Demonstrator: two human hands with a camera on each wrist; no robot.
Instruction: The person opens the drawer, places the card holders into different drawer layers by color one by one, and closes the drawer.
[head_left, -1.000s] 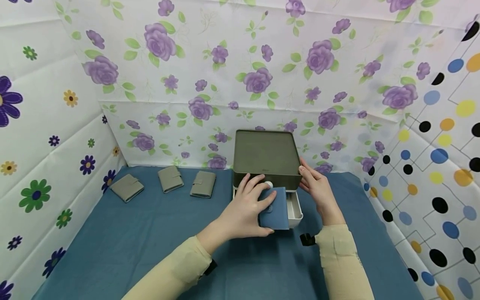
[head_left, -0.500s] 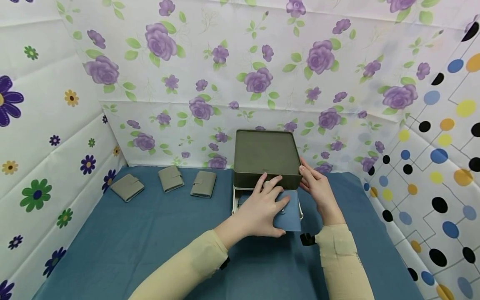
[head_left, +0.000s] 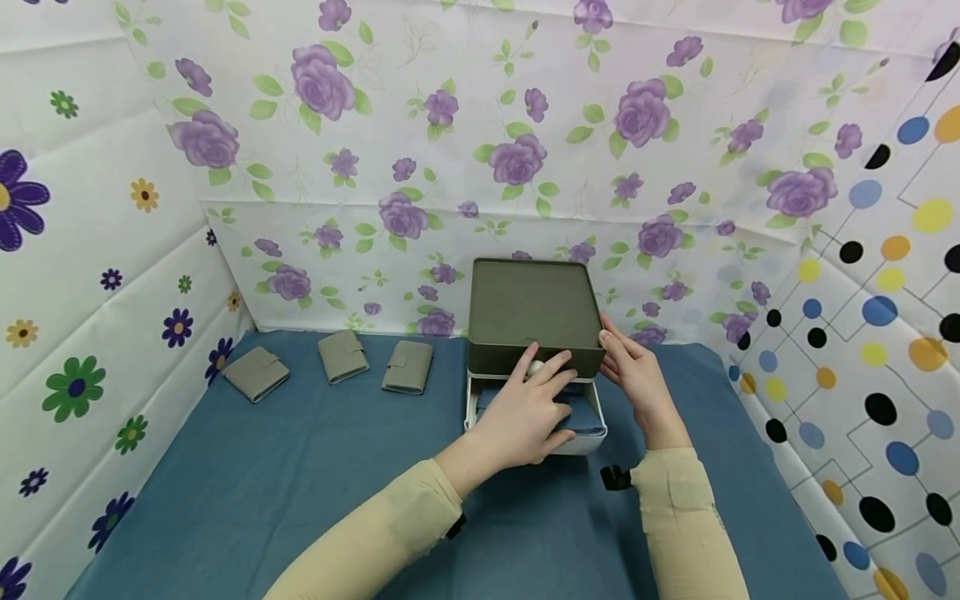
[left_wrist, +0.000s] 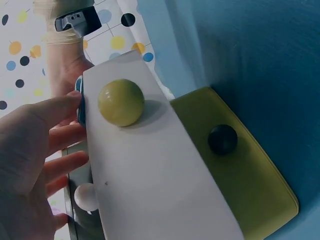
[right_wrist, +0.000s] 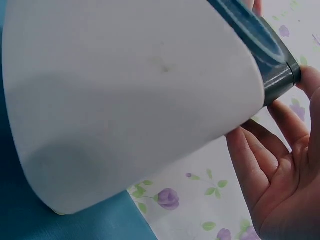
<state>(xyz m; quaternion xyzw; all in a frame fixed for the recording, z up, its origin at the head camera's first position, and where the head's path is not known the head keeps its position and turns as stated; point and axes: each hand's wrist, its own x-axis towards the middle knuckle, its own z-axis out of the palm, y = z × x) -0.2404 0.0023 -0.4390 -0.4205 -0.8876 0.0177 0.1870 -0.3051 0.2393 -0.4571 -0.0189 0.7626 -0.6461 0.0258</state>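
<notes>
Lower than half a second ago, the blue wallet point(head_left: 583, 417) now lies in the pulled-out white drawer point(head_left: 576, 447), right of the frame's centre. Over it, the left hand point(head_left: 517, 417) has its fingers spread (the left wrist view shows the thumb at the wallet's edge), while the right hand point(head_left: 636, 373) pinches the olive box point(head_left: 534, 304) by its side. Grey wallets point(head_left: 407, 368) lie on the counter point(head_left: 330, 492), left of centre.

Three grey cases point(head_left: 343, 357), perhaps wallets, lie apart on blue cloth point(head_left: 300, 458) before a rose-printed backdrop point(head_left: 457, 150).
</notes>
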